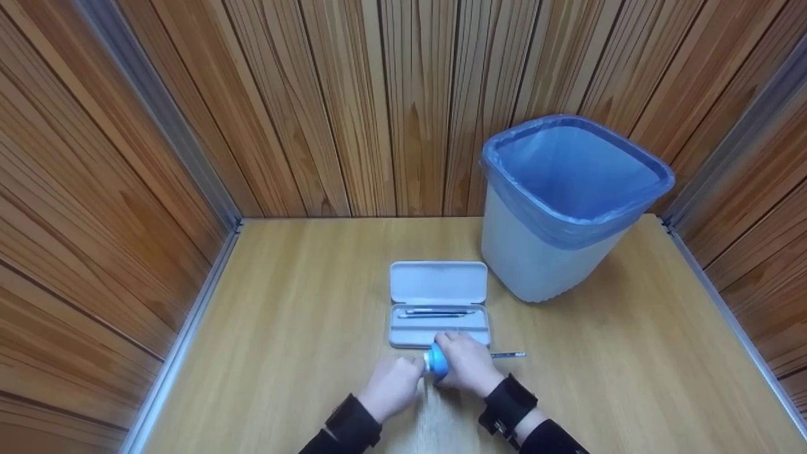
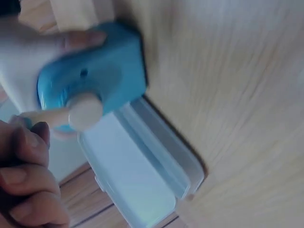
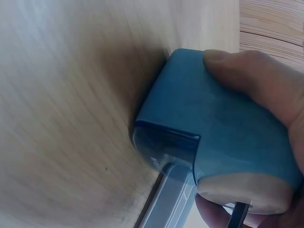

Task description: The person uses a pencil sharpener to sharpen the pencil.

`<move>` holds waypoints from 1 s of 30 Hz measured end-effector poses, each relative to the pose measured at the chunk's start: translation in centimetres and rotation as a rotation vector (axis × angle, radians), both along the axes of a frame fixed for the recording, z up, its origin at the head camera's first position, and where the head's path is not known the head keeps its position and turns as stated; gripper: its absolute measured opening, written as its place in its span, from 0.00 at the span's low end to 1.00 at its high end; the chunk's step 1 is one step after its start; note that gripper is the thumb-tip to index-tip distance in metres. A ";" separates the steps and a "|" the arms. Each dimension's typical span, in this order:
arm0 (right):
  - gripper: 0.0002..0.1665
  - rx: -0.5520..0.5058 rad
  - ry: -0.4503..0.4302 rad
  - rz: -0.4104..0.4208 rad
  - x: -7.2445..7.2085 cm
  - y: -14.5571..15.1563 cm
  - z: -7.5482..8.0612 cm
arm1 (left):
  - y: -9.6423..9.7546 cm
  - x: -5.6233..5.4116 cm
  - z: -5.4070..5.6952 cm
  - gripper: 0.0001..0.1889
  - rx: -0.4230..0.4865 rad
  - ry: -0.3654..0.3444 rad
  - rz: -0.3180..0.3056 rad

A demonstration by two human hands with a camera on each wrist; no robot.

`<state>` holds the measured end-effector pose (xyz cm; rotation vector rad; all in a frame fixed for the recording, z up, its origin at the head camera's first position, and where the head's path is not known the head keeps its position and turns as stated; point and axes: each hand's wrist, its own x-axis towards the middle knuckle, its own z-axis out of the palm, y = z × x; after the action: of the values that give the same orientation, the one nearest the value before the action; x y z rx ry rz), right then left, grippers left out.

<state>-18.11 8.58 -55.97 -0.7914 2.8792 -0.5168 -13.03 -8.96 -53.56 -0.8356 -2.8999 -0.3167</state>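
Note:
A blue crank pencil sharpener (image 1: pixel 437 363) is held just in front of the open pencil case (image 1: pixel 438 282). My right hand (image 1: pixel 468 364) grips its body, the thumb along one side in the right wrist view. With curled fingers, my left hand (image 1: pixel 392 386) pinches the end of the pale crank handle (image 2: pixel 52 115). A dark pencil (image 3: pixel 238 216) enters the sharpener's round holder, on the side away from the crank. Its far end sticks out beyond my right hand in the head view. Several slim pencils (image 1: pixel 435 314) lie in the case's back compartment.
A white bin (image 1: pixel 536 258) lined with a blue bag stands at the back right of the wooden table (image 1: pixel 302 302). Wood-panelled walls (image 1: pixel 416 113) rise at the back and both sides, with metal strips along the side edges.

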 end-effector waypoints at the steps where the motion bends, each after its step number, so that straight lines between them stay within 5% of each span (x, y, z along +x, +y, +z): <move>1: 0.36 0.002 0.000 -0.004 0.0 0.0 0.0 | 0.0 0.3 -0.3 0.05 -0.003 0.018 -0.010; 7: 0.36 0.023 0.023 0.008 0.1 0.0 -0.1 | -0.1 1.3 -1.4 0.02 -0.030 -0.026 -0.045; 13: 0.35 0.005 0.119 0.038 0.3 0.0 -0.3 | 0.0 0.9 -2.6 0.05 -0.058 -0.129 -0.039; 21: 0.35 0.032 0.033 0.042 0.1 -0.2 -0.2 | 0.0 -2.0 -4.4 0.04 -0.055 -0.335 0.048; 26: 0.34 0.039 0.033 0.049 -0.1 -0.1 0.1 | 0.1 -3.7 -4.7 0.04 -0.066 -0.346 0.069; 30: 0.33 0.036 0.024 0.047 -0.2 0.1 0.2 | 0.2 -4.3 -5.0 0.03 -0.070 -0.289 0.086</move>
<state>-18.26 8.67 -55.78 -0.8634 2.8749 -0.4524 -17.33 -8.75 -58.58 -0.7261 -3.2208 -0.3566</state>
